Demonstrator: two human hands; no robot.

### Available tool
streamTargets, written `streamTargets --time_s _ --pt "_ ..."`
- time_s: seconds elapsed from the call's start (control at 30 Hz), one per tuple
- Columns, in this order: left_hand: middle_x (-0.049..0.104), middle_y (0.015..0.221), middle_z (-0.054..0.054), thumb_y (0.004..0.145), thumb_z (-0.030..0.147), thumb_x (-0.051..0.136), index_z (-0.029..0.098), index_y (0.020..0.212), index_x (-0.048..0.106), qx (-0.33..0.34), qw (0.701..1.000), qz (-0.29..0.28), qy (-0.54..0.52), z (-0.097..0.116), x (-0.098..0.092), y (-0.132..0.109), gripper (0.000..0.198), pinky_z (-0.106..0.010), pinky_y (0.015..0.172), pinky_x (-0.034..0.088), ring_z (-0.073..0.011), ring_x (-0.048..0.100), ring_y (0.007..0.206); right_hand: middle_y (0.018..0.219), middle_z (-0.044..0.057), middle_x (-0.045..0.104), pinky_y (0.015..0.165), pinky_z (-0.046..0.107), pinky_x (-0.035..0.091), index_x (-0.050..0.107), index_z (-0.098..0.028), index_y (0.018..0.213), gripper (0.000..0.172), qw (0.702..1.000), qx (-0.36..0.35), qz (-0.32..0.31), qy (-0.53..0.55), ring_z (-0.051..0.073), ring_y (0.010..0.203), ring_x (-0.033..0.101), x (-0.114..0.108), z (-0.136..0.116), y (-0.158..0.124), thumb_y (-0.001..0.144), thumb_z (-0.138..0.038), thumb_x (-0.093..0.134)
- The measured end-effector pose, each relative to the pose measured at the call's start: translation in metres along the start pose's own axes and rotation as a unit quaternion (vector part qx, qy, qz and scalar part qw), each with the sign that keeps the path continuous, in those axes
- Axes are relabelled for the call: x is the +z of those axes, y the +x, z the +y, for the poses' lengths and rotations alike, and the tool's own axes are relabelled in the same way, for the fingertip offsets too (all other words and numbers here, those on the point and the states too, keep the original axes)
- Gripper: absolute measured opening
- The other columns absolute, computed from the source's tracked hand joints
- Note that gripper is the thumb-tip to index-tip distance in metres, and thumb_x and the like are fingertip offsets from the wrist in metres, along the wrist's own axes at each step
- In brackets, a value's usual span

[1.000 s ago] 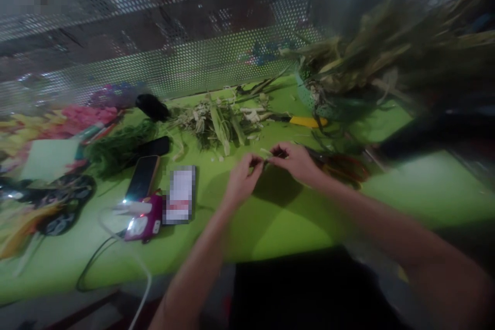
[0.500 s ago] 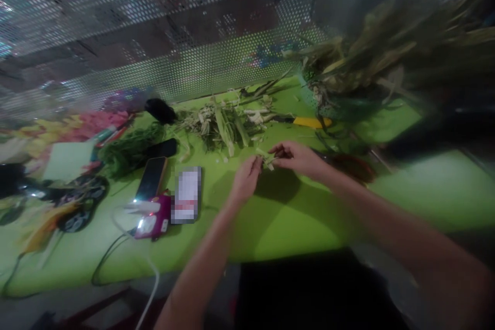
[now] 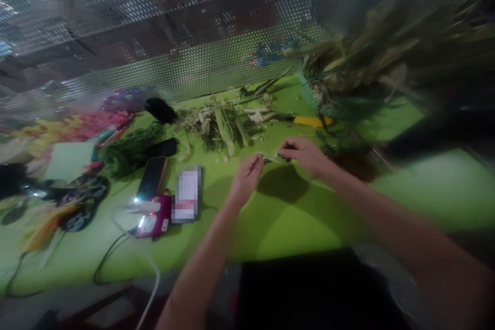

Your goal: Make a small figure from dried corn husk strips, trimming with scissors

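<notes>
My left hand and my right hand are both pinched on a thin pale green strip of leaf stretched between them, a little above the green table. Just beyond the hands lies a heap of cut stalks and leaf scraps. A big bundle of long dry leaves stands in a green perforated basket at the right.
A yellow-handled knife lies behind my right hand. Two phones, a magenta power bank with a white cable and a small card lie left of my hands. Coloured flowers and dark greenery crowd the left. A perforated metal wall runs behind.
My hands have drawn apart, pulling the strip out longer and flatter between them. My right hand has lifted slightly off the table.
</notes>
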State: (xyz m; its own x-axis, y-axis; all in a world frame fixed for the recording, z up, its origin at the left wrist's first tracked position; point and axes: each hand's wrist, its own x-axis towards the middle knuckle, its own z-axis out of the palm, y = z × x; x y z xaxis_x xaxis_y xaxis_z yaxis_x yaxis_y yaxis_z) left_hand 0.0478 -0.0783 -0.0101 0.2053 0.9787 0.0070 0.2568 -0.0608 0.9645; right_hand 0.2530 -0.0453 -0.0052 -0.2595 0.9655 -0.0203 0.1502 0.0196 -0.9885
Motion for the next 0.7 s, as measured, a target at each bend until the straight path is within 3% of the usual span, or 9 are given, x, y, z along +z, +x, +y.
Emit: streamTargets --time_s 0.17,0.3,0.43,0.7 --pt "0.058 0.071 -0.002 0.093 0.033 0.053 0.021 0.084 0.064 0.04 0.997 -0.01 0.067 -0.01 -0.002 0.001 0.018 -0.028 0.062 0.04 -0.0149 0.05 0.066 0.078 0.003 0.07 0.069 0.03 0.048 0.071 -0.018 0.082 0.014 0.997 0.003 -0.073 -0.015 0.015 0.071 0.061 -0.004 -0.005 0.0 0.077 -0.031 0.071" --pt "0.066 0.079 -0.005 0.093 0.029 0.052 0.022 0.092 0.069 0.074 0.99 -0.042 0.115 -0.012 0.003 0.003 0.018 -0.032 0.07 0.045 -0.0193 0.058 0.076 0.088 0.004 0.074 0.074 0.032 0.05 0.074 -0.02 0.093 0.019 0.996 -0.014 -0.089 -0.013 0.016 0.079 0.064 0.002 -0.008 -0.003 0.081 -0.034 0.069" --pt "0.067 0.077 -0.005 0.092 0.029 0.053 0.021 0.091 0.07 0.087 0.985 -0.066 0.133 -0.01 0.008 0.004 0.019 -0.034 0.072 0.047 -0.0193 0.059 0.072 0.074 0.002 0.068 0.07 0.032 0.049 0.07 -0.019 0.079 0.014 0.998 -0.023 -0.054 -0.005 0.015 0.069 0.06 0.007 -0.006 -0.004 0.076 -0.033 0.073" --pt "0.072 0.087 -0.005 0.092 0.03 0.053 0.023 0.101 0.071 0.076 0.987 -0.108 0.093 -0.018 0.009 0.001 0.021 -0.033 0.076 0.048 -0.0199 0.063 0.081 0.07 0.0 0.061 0.069 0.032 0.049 0.062 -0.021 0.072 0.024 0.999 -0.02 0.05 0.009 0.015 0.068 0.055 0.011 -0.001 -0.003 0.073 -0.041 0.076"
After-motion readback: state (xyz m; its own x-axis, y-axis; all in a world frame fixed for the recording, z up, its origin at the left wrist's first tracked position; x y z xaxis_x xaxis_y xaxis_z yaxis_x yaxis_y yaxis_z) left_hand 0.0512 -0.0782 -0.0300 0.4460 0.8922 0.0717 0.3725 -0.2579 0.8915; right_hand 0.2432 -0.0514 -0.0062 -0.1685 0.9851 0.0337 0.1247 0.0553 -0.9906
